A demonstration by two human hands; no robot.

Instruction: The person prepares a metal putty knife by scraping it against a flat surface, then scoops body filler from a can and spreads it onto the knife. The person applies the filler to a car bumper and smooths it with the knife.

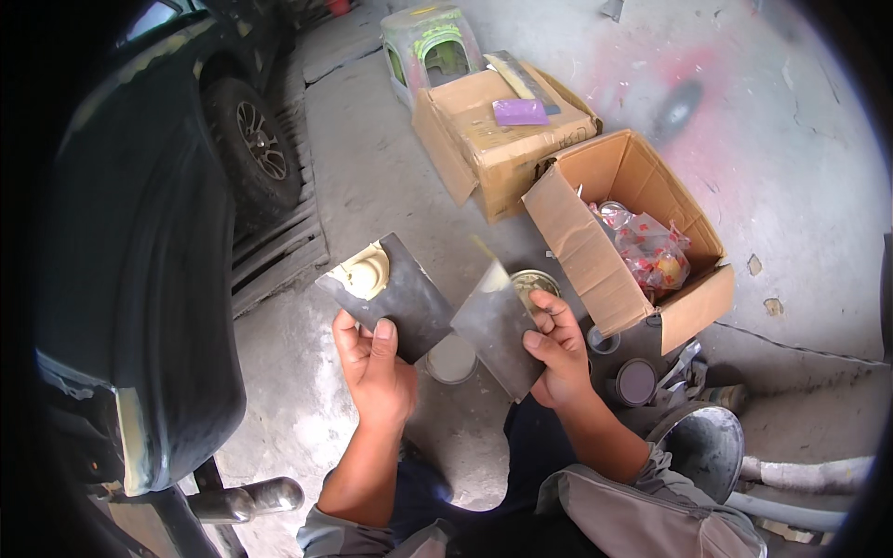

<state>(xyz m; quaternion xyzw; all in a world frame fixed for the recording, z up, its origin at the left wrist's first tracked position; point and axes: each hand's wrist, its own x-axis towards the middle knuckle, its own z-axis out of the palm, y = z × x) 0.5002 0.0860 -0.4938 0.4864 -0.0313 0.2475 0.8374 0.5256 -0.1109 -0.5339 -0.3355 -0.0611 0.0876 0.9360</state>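
Observation:
My left hand is closed on a dark flat plate, thumb on top and fingers beneath. A thick dollop of cream putty sits on the plate's far left corner. My right hand pinches a dark grey putty spreader by its right edge, with a thin cream smear on its far tip. The near edges of plate and spreader come close together; whether they touch I cannot tell. Behind the right fingers, partly hidden, stands an open round can. Below the plate, a pale round lid or tin shows.
A dark car body with a wheel fills the left. Ahead are a cardboard box carrying a purple sheet, an open box with plastic wrapping, and a stool. Tins and a metal bowl lie right.

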